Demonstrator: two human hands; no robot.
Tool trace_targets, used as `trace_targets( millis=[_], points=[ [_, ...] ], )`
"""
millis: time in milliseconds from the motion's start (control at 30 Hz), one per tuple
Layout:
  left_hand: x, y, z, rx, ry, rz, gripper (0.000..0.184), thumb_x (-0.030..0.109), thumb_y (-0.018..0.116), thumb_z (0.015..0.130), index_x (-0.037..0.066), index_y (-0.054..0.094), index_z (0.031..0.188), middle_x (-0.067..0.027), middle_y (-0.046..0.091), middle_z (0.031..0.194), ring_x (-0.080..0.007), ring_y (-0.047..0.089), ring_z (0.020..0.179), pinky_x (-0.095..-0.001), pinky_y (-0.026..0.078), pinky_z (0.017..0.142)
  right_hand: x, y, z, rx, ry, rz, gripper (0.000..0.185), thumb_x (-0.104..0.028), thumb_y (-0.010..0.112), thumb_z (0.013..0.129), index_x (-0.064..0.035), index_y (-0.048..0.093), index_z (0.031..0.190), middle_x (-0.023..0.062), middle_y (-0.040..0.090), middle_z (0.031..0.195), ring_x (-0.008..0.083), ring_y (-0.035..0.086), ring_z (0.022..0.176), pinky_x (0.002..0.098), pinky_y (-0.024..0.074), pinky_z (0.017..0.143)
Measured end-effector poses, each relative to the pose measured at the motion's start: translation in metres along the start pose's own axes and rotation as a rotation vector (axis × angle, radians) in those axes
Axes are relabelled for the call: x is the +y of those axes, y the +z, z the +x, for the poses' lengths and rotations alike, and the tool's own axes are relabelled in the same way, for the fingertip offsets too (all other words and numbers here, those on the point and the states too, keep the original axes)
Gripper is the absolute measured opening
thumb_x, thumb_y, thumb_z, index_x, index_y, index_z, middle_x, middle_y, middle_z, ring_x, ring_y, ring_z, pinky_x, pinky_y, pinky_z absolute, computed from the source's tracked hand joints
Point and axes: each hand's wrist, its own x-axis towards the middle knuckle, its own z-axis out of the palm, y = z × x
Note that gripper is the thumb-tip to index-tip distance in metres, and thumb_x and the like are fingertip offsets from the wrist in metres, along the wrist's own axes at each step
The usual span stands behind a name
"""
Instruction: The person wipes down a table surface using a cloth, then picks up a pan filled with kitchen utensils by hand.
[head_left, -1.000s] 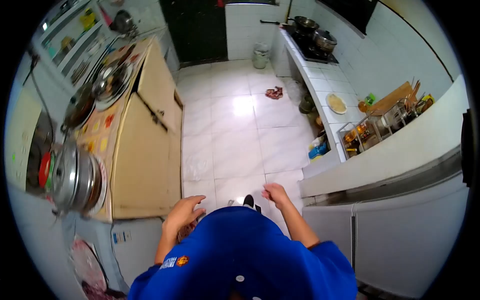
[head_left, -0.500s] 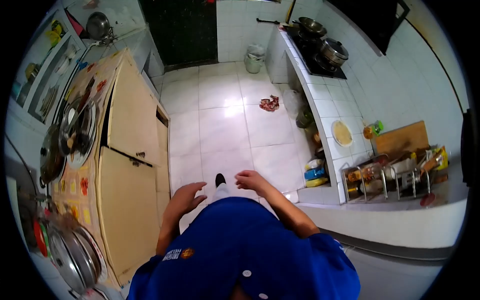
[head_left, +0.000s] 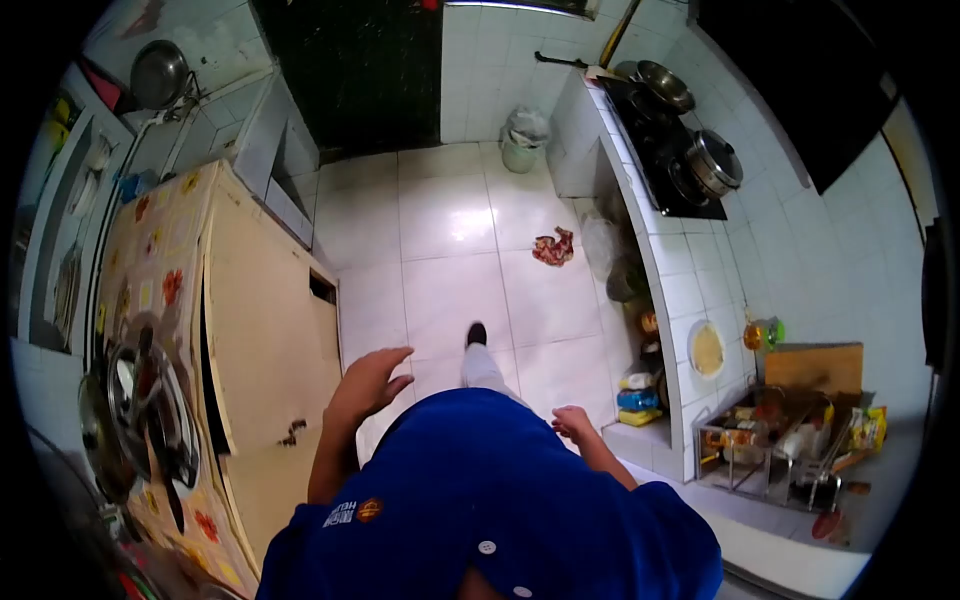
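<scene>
My left hand (head_left: 372,383) is in front of my blue shirt (head_left: 480,480), with thumb and fingers apart and nothing in it. It is nearest to the cream cabinet (head_left: 265,340) but not touching it. On the other side my right hand (head_left: 574,424) hangs low beside the shirt, its fingers loosely curled; I can make out nothing held in it. Between the two hands, one black shoe (head_left: 477,332) and a pale trouser leg show above the tiled floor (head_left: 370,300).
A crumpled red-brown cloth (head_left: 553,246) lies on the floor. A lined bin (head_left: 524,140) stands by the back wall. Along the right runs a tiled counter (head_left: 680,270) with a stove (head_left: 655,140), a plate (head_left: 706,350) and a rack (head_left: 770,440). Pans (head_left: 150,410) stand at the left.
The view has moved forward into the kitchen, so the stove and cabinet are closer. My right hand has swung outward and down; the left stays raised. The visible shoe is now further forward.
</scene>
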Motion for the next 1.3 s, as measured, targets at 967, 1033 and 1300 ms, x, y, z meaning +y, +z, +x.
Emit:
trace_targets(
  millis=[967,1033,1300],
  points=[
    [-0.189,-0.299,0.120,1.267,-0.587,0.034,0.027,0.014,0.072,0.086,0.007,0.070,0.113,-0.0128,0.069,0.109,-0.0296,0.068,0.093,-0.0342,0.056,0.079,-0.666,0.375,0.161,-0.643,-0.549,-0.756,0.035,-0.029,0.064,0.094,-0.0025,0.062,0.116,0.0103,0.068,0.085,0.0155,0.061,0.062,0.0261,0.0469,0.054],
    [-0.198,-0.309,0.103,1.324,-0.731,0.113,0.025,0.012,0.072,0.086,0.006,0.070,0.109,-0.0127,0.069,0.104,-0.0277,0.068,0.085,-0.0331,0.056,0.072,-0.686,0.391,0.159,-0.627,-0.522,-0.875,0.038,-0.030,0.064,0.094,-0.0030,0.061,0.120,0.0111,0.069,0.087,0.0154,0.061,0.063,0.0266,0.0461,0.052],
    [-0.197,-0.286,0.106,1.595,-1.067,0.110,0.023,0.010,0.073,0.085,0.005,0.070,0.107,-0.0118,0.068,0.091,-0.0264,0.067,0.075,-0.0334,0.054,0.066,-0.803,0.550,0.161,-0.682,-0.509,-1.124,0.017,-0.024,0.063,0.092,-0.0072,0.060,0.094,0.0071,0.065,0.078,0.0164,0.063,0.060,0.0285,0.0440,0.048]
  ],
)
